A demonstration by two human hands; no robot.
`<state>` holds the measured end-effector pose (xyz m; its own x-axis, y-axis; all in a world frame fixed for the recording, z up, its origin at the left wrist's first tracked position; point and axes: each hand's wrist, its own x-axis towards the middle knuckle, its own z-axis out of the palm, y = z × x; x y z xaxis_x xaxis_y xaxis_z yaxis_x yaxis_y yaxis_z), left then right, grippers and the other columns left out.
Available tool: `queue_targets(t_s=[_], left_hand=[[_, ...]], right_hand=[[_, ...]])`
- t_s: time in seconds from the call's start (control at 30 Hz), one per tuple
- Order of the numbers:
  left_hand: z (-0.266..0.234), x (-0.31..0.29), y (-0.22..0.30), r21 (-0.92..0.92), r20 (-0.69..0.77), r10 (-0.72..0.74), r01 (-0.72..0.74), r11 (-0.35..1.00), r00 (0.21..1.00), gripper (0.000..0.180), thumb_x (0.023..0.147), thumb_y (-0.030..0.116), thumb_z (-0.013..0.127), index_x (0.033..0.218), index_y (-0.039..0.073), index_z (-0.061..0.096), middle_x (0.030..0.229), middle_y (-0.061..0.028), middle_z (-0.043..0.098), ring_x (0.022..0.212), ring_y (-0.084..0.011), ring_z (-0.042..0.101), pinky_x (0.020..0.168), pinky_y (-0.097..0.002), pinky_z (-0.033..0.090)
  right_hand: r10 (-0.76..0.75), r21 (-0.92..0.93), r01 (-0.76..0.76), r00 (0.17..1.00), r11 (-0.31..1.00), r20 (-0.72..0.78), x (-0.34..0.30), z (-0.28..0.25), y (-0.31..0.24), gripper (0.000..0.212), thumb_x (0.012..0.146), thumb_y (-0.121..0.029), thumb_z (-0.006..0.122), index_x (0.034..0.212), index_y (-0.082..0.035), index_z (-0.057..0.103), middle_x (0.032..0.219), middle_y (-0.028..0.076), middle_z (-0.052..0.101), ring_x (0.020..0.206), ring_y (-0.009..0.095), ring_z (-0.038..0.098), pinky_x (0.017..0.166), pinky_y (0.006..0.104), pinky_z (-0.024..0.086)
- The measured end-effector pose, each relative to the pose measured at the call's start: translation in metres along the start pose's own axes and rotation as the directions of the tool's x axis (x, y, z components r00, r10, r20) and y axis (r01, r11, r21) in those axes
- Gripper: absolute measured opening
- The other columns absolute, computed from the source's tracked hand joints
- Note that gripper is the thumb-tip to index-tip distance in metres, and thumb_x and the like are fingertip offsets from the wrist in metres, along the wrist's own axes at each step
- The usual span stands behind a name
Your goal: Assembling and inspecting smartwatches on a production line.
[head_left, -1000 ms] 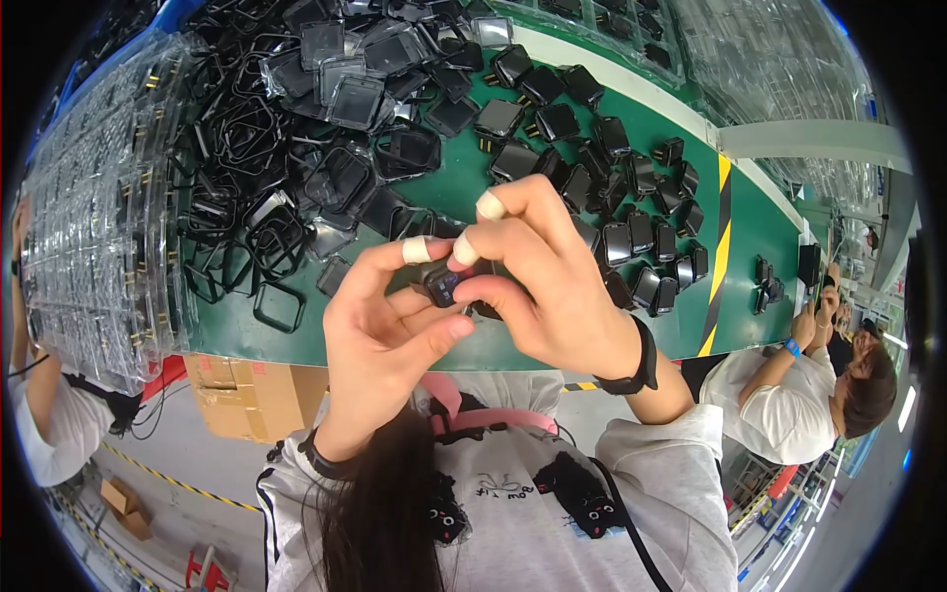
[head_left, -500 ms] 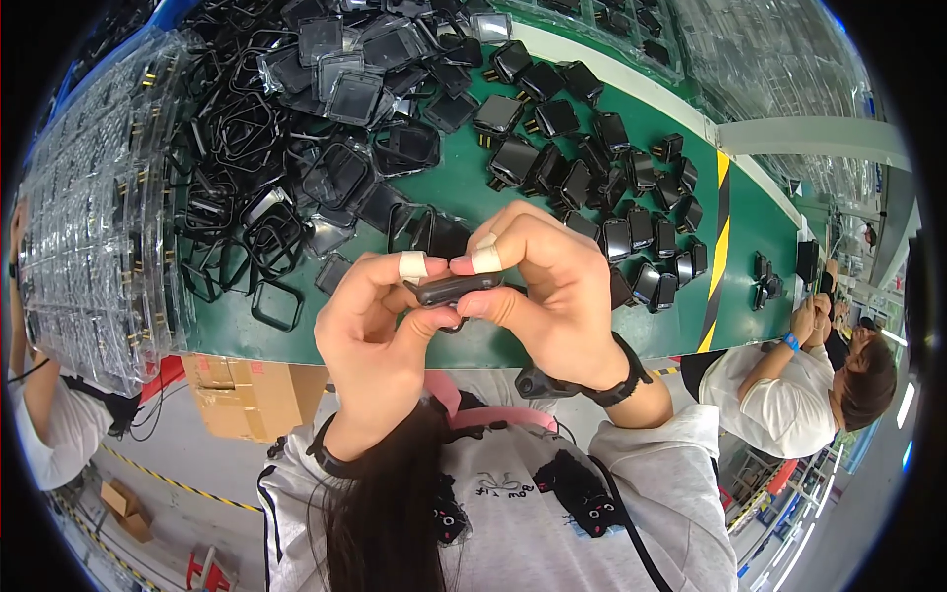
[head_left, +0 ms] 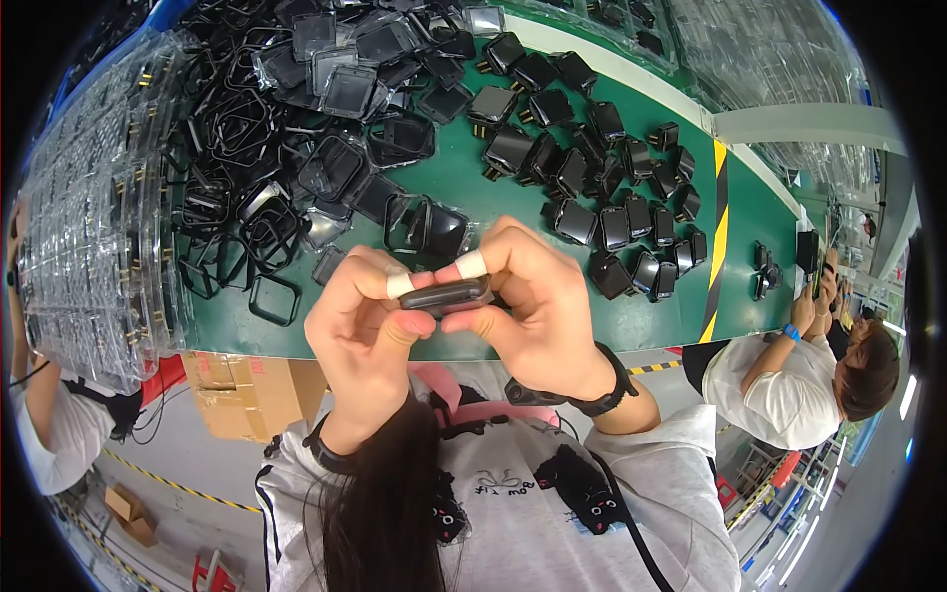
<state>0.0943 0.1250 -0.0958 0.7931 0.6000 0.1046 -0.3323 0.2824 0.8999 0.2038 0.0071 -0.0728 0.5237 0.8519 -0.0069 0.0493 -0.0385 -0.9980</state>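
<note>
Above the near edge of the green table, my left hand (head_left: 357, 331) and my right hand (head_left: 541, 306) pinch a black casing (head_left: 444, 296) between them. It is flat with rounded edges and is seen nearly edge-on. Thumbs press from the near side while taped index fingers rest on its far side. Just beyond my fingers lie a black frame (head_left: 402, 229) and a glossy dark panel (head_left: 446, 229). Another black frame (head_left: 274, 300) sits alone by the table's near edge, left of my left hand.
Thin black frames (head_left: 237, 128) and film-wrapped panels (head_left: 347, 91) heap at the far left. Black casings with gold pins (head_left: 572, 173) spread to the right on the green table (head_left: 434, 183). Stacked clear trays (head_left: 94, 217) stand at left. A co-worker (head_left: 779, 385) sits at right.
Both hands have shifted slightly left with the casing, which has tilted so its right end is higher. My thumbs have drawn a little lower on it.
</note>
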Motion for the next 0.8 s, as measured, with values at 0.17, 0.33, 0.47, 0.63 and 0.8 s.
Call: queue_targets(t_s=[0.17, 0.33, 0.47, 0.63, 0.8], left_hand=[[0.003, -0.003, 0.021, 0.008, -0.148, -0.175, 0.179, 0.984, 0.973, 0.018, 0.079, 0.007, 0.069, 0.089, -0.002, 0.057, 0.09, -0.006, 0.052, 0.072, -0.0093, 0.052, 0.056, -0.0207, 0.046], [-0.021, -0.01, 0.032, 0.63, -0.199, -0.126, 0.226, 0.743, 0.972, 0.019, 0.076, 0.001, 0.068, 0.093, 0.0, 0.062, 0.097, -0.0073, 0.053, 0.07, -0.0096, 0.053, 0.05, -0.0191, 0.045], [-0.023, -0.009, 0.013, 0.805, -0.1, 0.03, 0.063, 0.589, 0.995, 0.025, 0.076, 0.0, 0.067, 0.101, 0.001, 0.062, 0.104, -0.0093, 0.053, 0.071, -0.011, 0.055, 0.049, -0.0188, 0.044], [-0.01, 0.001, 0.016, 0.22, -0.127, -0.105, 0.131, 0.967, 0.986, 0.039, 0.084, 0.01, 0.062, 0.121, 0.0, 0.05, 0.114, -0.0141, 0.053, 0.071, -0.0126, 0.056, 0.054, -0.0209, 0.045], [-0.031, 0.011, 0.017, -0.341, 0.086, -0.322, 0.332, 0.879, 0.943, 0.051, 0.09, 0.021, 0.056, 0.13, -0.002, 0.035, 0.12, -0.0192, 0.052, 0.073, -0.0145, 0.058, 0.061, -0.0232, 0.047]], right_hand=[[-0.06, -0.148, 0.059, 0.998, 0.987, -0.003, 0.012, -0.015, -0.003, 0.035, 0.067, 0.008, 0.07, 0.099, 0.0, 0.057, 0.099, 0.009, 0.052, 0.084, 0.018, 0.058, 0.071, 0.0294, 0.05], [-0.263, -0.902, 0.151, 0.964, 0.404, 0.044, 0.047, -0.051, -0.018, 0.037, 0.065, 0.005, 0.067, 0.1, -0.006, 0.059, 0.103, 0.01, 0.051, 0.097, 0.025, 0.053, 0.079, 0.0339, 0.046], [-0.151, -0.943, 0.156, 0.982, 0.294, 0.116, 0.066, -0.061, -0.006, 0.039, 0.064, 0.007, 0.065, 0.1, -0.006, 0.059, 0.104, 0.01, 0.051, 0.102, 0.028, 0.048, 0.085, 0.0353, 0.043], [-0.225, -0.79, 0.367, 0.93, 0.492, 0.292, 0.063, -0.04, -0.029, 0.038, 0.065, 0.008, 0.064, 0.1, -0.004, 0.059, 0.102, 0.011, 0.051, 0.098, 0.029, 0.049, 0.085, 0.035, 0.042], [-0.277, -0.575, 0.453, 0.886, 0.681, 0.371, 0.08, -0.016, -0.032, 0.029, 0.068, 0.006, 0.064, 0.094, -0.002, 0.058, 0.102, 0.011, 0.051, 0.1, 0.03, 0.05, 0.086, 0.0354, 0.042]])
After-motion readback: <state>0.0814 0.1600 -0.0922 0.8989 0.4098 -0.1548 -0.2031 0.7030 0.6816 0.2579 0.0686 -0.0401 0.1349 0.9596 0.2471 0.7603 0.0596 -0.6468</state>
